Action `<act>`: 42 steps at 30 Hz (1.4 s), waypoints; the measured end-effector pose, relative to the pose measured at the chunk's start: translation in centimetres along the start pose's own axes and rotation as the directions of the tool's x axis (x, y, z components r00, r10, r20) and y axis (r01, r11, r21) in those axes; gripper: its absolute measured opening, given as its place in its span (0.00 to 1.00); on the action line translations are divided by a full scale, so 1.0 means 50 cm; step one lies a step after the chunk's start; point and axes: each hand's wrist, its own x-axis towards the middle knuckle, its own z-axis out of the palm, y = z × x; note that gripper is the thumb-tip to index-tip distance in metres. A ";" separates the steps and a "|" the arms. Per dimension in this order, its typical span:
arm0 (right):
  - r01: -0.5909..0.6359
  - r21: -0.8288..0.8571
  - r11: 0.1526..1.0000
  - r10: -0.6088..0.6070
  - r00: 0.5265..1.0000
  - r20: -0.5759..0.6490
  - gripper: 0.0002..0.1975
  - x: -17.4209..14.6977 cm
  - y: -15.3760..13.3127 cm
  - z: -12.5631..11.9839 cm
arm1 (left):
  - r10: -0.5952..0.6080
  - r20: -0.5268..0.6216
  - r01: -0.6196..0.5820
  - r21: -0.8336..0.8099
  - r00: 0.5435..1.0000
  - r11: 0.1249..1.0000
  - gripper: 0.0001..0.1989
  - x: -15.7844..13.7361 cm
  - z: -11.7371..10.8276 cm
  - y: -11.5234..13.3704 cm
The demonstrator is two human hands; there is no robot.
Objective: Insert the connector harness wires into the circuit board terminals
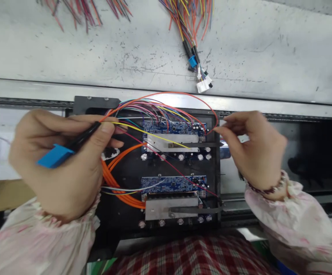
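Note:
My left hand (65, 152) is closed round a wiring harness, pinching its black sleeve (87, 136); a blue connector (56, 156) sticks out below the thumb. From this grip fan out loose wires, among them a yellow wire (151, 134) and a dark red one. An orange wire (180, 93) arcs over to the right, where my right hand (248, 145) pinches its end between thumb and fingertips. Beneath the wires lies a blue circuit board (174, 126) with a silver heat sink, held in a black fixture (125, 221). Many coloured wires run to this board's upper edge.
A second circuit board (171, 185) with its own heat sink sits lower in the fixture. Dark clamp bars (206, 144) reach over both heat sinks. Thick orange cables (115, 191) curve at the left. On the metal shelf behind lie more harnesses with a white connector (203, 86).

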 end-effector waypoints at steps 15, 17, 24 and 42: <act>0.267 0.225 0.937 -0.313 0.928 0.203 0.05 0.094 -0.149 0.103 | 0.055 0.010 -0.054 -0.091 0.998 0.994 0.15 0.004 -0.017 -0.018; 0.250 0.241 0.938 -0.303 0.927 0.219 0.06 0.098 -0.150 0.113 | 0.069 0.016 -0.067 -0.074 0.997 0.995 0.15 0.004 -0.017 -0.016; 0.207 0.269 0.941 -0.274 0.931 0.240 0.06 0.098 -0.151 0.116 | 0.074 0.024 -0.072 -0.071 0.997 0.995 0.15 0.003 -0.018 -0.012; 0.073 -0.046 0.996 -0.056 0.952 0.301 0.04 -0.032 -0.048 -0.039 | -0.030 -0.039 0.025 -0.133 0.999 0.991 0.13 0.010 -0.008 0.000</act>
